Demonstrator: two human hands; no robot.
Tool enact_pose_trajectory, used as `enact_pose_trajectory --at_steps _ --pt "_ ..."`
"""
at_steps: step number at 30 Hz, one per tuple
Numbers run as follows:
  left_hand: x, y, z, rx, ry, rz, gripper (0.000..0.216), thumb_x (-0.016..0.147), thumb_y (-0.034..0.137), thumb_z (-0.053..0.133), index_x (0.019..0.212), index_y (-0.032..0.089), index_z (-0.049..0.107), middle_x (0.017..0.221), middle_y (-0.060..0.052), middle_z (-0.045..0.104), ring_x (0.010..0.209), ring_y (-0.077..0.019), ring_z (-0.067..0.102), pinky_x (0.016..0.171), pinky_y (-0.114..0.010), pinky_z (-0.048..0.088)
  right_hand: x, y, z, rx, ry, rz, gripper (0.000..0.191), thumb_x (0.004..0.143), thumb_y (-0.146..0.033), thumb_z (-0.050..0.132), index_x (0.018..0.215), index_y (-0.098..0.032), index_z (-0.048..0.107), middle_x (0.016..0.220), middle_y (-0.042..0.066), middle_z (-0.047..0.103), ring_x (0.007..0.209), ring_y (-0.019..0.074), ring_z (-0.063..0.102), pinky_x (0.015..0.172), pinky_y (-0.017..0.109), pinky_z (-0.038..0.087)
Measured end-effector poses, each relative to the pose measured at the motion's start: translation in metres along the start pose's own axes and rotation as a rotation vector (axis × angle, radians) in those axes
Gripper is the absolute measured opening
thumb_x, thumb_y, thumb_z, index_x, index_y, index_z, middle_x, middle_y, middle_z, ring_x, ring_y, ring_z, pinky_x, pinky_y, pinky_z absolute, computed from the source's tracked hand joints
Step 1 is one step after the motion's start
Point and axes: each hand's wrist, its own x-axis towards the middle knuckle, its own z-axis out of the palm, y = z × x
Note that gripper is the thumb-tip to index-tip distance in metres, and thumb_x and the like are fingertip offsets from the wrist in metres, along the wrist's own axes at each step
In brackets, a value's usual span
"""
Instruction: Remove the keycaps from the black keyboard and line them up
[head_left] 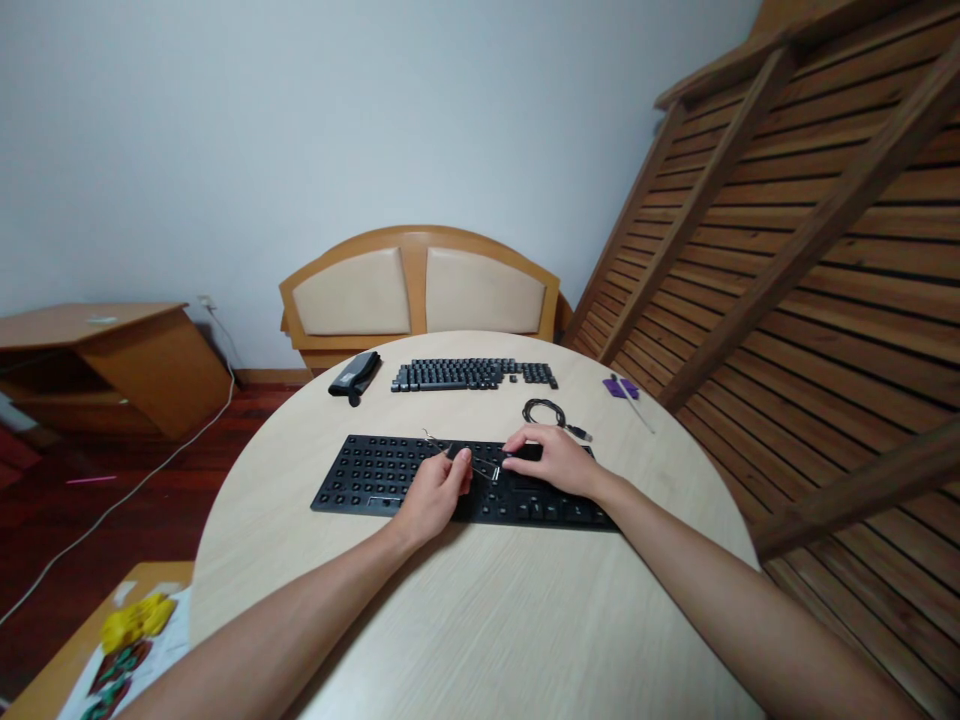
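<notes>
A black keyboard (409, 478) lies flat near the middle of the round table, many of its switches bare on the left and centre. Some keycaps (551, 508) are still seated at its lower right. My left hand (435, 490) is closed around a wire keycap puller (484, 466), whose thin wire loops stick out at both ends. One loop reaches over the keyboard toward my right hand (555, 460). That hand rests over the keyboard's right part, thumb and forefinger bent into a pinch. Whatever sits between those fingertips is dark and too small to make out.
Loose keycaps (450, 374) stand in rows behind the keyboard. A coiled USB cable (544, 408), a black pouch (355, 375) and a purple item with a thin stick (621, 387) also lie on the table (480, 620). Wooden slats (825, 300) lean at right.
</notes>
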Motion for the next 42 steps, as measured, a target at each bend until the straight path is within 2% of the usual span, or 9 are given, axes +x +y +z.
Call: enact_pose_trajectory --at_steps 2,5,9,13,23,37,42 --pt "0.000 0.001 0.001 0.001 -0.004 0.011 0.054 0.097 0.057 0.034 0.067 0.016 0.055 0.063 -0.002 0.056 0.062 -0.0163 0.052 0.063 -0.027 0.039 0.010 0.010 -0.007 -0.154 0.052 0.041 0.025 0.083 -0.044 0.068 0.089 -0.020 0.070 0.091 0.005 0.072 0.085 0.0199 0.066 0.080 0.032 0.049" --pt "-0.001 0.001 0.001 -0.003 -0.012 0.038 0.051 0.097 0.054 0.034 0.073 0.016 0.058 0.067 -0.003 0.060 0.067 -0.0175 0.056 0.066 -0.027 0.042 0.030 0.024 -0.017 -0.382 0.056 0.085 0.023 0.086 -0.041 0.066 0.092 -0.020 0.071 0.087 0.004 0.072 0.080 0.0187 0.065 0.076 0.029 0.046" --pt "-0.001 0.001 0.000 -0.014 -0.015 0.046 0.048 0.098 0.051 0.035 0.075 0.016 0.058 0.069 -0.003 0.061 0.068 -0.0174 0.058 0.068 -0.027 0.043 0.059 0.037 -0.025 -0.657 -0.001 0.185 0.023 0.090 -0.038 0.061 0.103 -0.023 0.070 0.091 0.003 0.074 0.087 0.0198 0.066 0.080 0.028 0.043" --pt "0.000 -0.001 0.000 -0.031 -0.025 0.045 0.049 0.099 0.051 0.035 0.074 0.015 0.059 0.067 -0.003 0.061 0.067 -0.0169 0.058 0.068 -0.027 0.043 0.085 0.048 -0.026 -0.818 -0.058 0.288 0.026 0.093 -0.035 0.055 0.111 -0.021 0.069 0.100 0.009 0.075 0.097 0.0238 0.067 0.086 0.031 0.042" --pt "0.001 -0.003 -0.001 -0.072 -0.062 0.027 0.050 0.099 0.051 0.035 0.075 0.016 0.059 0.068 -0.003 0.062 0.068 -0.0168 0.058 0.069 -0.027 0.043 0.129 0.069 -0.011 -0.885 -0.067 0.384 0.024 0.092 -0.029 0.056 0.110 -0.019 0.069 0.106 0.015 0.073 0.101 0.0255 0.067 0.089 0.034 0.041" --pt "0.001 -0.001 -0.003 -0.062 -0.075 0.021 0.051 0.099 0.052 0.034 0.074 0.016 0.059 0.068 -0.004 0.062 0.068 -0.0175 0.058 0.070 -0.028 0.044 0.135 0.069 -0.002 -0.850 -0.051 0.416 0.026 0.093 -0.029 0.054 0.115 -0.022 0.065 0.111 0.013 0.072 0.105 0.0245 0.065 0.091 0.034 0.041" --pt "0.001 -0.002 -0.002 -0.082 -0.069 0.019 0.049 0.099 0.051 0.035 0.075 0.016 0.059 0.068 -0.003 0.061 0.068 -0.0173 0.058 0.070 -0.028 0.044 0.127 0.063 -0.004 -0.824 -0.024 0.418 0.031 0.091 -0.025 0.055 0.121 -0.020 0.061 0.109 0.014 0.073 0.103 0.0260 0.066 0.090 0.036 0.042"
